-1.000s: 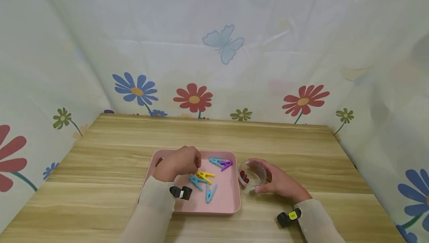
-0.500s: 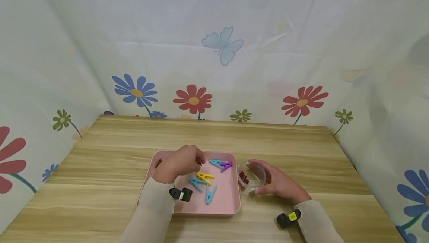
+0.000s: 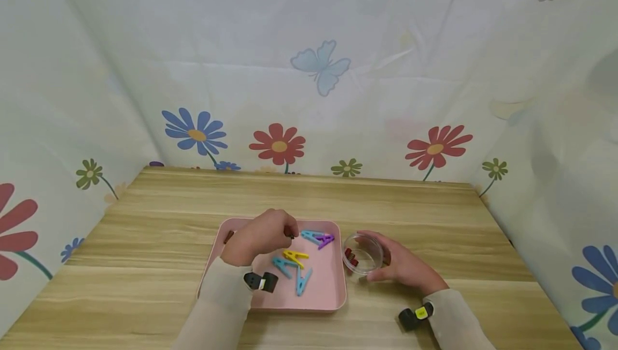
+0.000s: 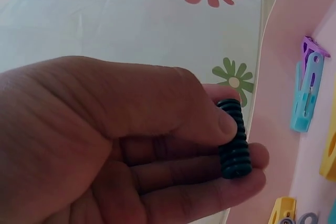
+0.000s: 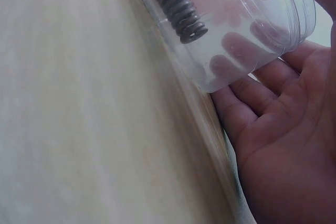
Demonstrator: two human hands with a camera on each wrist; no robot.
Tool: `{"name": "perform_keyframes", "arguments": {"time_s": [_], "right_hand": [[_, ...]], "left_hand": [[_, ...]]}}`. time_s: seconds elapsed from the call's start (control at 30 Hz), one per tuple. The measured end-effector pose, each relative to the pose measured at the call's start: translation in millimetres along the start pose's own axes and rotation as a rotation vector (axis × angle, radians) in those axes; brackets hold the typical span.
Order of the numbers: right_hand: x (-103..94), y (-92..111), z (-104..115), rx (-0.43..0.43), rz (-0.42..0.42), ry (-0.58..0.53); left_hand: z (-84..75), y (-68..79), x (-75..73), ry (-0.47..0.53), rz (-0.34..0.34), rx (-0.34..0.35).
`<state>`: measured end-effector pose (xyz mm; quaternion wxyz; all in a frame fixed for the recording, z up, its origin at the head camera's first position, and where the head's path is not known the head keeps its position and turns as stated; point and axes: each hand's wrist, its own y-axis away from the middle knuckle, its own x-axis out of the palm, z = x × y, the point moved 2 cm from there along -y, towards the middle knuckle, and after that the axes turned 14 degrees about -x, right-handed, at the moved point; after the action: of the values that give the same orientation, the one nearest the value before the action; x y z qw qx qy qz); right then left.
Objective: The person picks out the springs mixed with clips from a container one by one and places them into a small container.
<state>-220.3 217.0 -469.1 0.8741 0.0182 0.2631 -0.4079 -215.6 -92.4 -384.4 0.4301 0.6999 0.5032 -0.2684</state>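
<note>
My left hand (image 3: 260,236) is over the pink tray (image 3: 323,293), thumb and fingers pinching a dark coil spring (image 4: 236,156), which shows best in the left wrist view. With my right hand (image 3: 405,265) I grip a clear plastic jar (image 3: 372,257) just right of the tray, fingers curled round its far side. The jar tilts, and a few reddish-brown springs (image 3: 351,257) lie inside; the right wrist view shows one grey-looking spring (image 5: 177,8) through its wall. Another brown spring (image 3: 229,236) rests in the tray's back left corner, partly behind my left hand.
Several clothespins lie in the tray: a yellow clothespin (image 3: 294,256), a purple clothespin (image 3: 325,240) and light blue ones, one light blue clothespin (image 3: 303,281) nearest the front. Beneath is a wooden table (image 3: 410,205), with a flower-patterned curtain (image 3: 372,114) behind and at both sides.
My left hand has shifted slightly right over the tray with the spring pinched in its fingers, uncovering more of the brown spring. My right hand and the jar stay put.
</note>
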Motion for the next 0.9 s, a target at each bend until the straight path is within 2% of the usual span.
{"name": "perform_keyframes", "arguments": {"time_s": [0.3, 0.9], "right_hand": [[-0.2, 0, -2, -0.002, 0.003, 0.002], [-0.9, 1, -5, 0.016, 0.003, 0.038]], "left_hand": [[-4.2, -1.6, 0.0, 0.002, -0.038, 0.099], [-16.0, 4.3, -0.7, -0.003, -0.077, 0.198]]}}
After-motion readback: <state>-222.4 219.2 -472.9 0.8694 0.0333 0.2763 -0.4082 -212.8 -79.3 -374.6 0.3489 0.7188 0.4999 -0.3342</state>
